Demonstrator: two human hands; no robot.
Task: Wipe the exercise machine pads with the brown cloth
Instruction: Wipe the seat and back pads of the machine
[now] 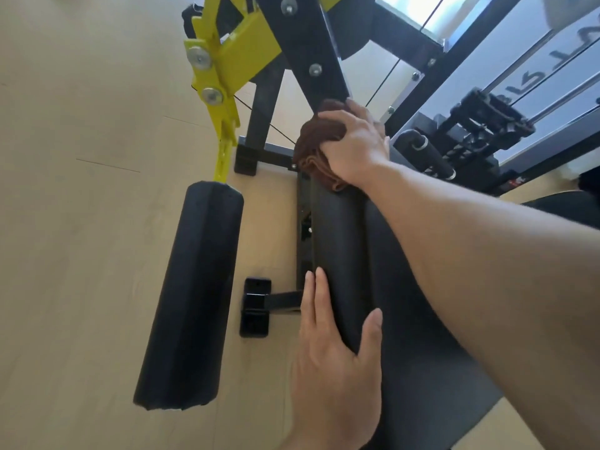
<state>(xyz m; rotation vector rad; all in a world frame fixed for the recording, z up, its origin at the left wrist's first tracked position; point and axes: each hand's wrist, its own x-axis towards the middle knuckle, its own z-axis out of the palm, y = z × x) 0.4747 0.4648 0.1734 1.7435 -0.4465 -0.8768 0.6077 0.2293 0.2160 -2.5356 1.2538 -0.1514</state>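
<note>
A long black seat pad (344, 241) runs from the lower right up toward the machine's black upright. My right hand (354, 144) presses a bunched brown cloth (316, 141) onto the pad's far end, fingers curled over the cloth. My left hand (334, 362) lies flat on the pad's near left edge, thumb spread across the top, holding nothing. A black foam roller pad (191, 293) hangs from a yellow arm (224, 89) to the left, apart from both hands.
The black upright frame (311, 50) and its floor feet (256, 306) stand between the pads. A weight stack with handles (480, 131) sits at the right behind glass panels. Pale wooden floor (81, 190) spreads to the left.
</note>
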